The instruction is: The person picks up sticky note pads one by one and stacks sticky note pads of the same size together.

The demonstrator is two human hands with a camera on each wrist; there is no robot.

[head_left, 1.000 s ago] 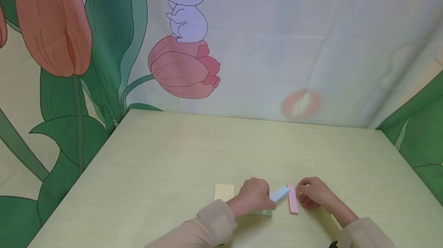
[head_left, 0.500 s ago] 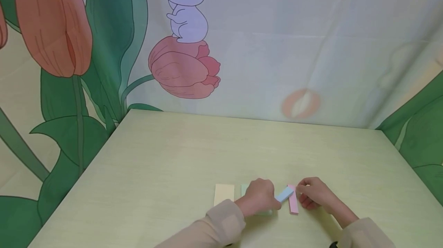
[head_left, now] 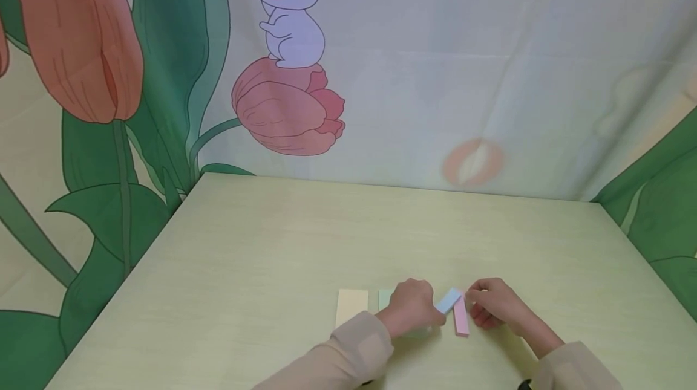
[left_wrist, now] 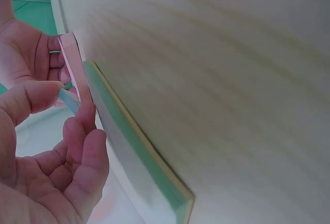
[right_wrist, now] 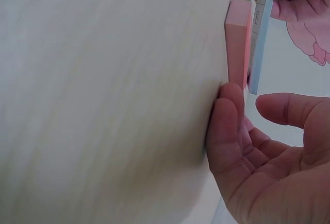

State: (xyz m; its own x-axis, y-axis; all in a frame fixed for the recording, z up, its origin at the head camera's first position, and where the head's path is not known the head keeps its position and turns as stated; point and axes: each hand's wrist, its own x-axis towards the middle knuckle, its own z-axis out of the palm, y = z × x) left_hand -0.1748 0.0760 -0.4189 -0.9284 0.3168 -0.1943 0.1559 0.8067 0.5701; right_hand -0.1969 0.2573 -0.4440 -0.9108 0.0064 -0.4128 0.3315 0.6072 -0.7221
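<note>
My left hand [head_left: 412,307] pinches a narrow blue sticky-note pad [head_left: 449,301] between thumb and fingers. A printed strip shows on the pad's underside in the right wrist view. Its far end hangs over or right beside a narrow pink sticky-note pad [head_left: 460,318] that lies on the table. My right hand [head_left: 494,303] rests at the pink pad's right side, its fingertips touching or nearly touching it. The thumb stands apart from those fingers in the right wrist view. Below my left hand lies a green sticky-note pad [head_left: 384,298], partly covered.
Left of the green pad is a pale yellow sticky-note pad [head_left: 352,305], its lower part hidden by my left sleeve [head_left: 359,341]. The pads lie in a row on the light wood-grain table [head_left: 261,245]. A printed curtain [head_left: 403,106] hangs behind the table's far edge.
My left hand has shifted a little to the right with the blue pad, bringing it up to the pink pad and baring more of the green pad. My right hand has stayed still.
</note>
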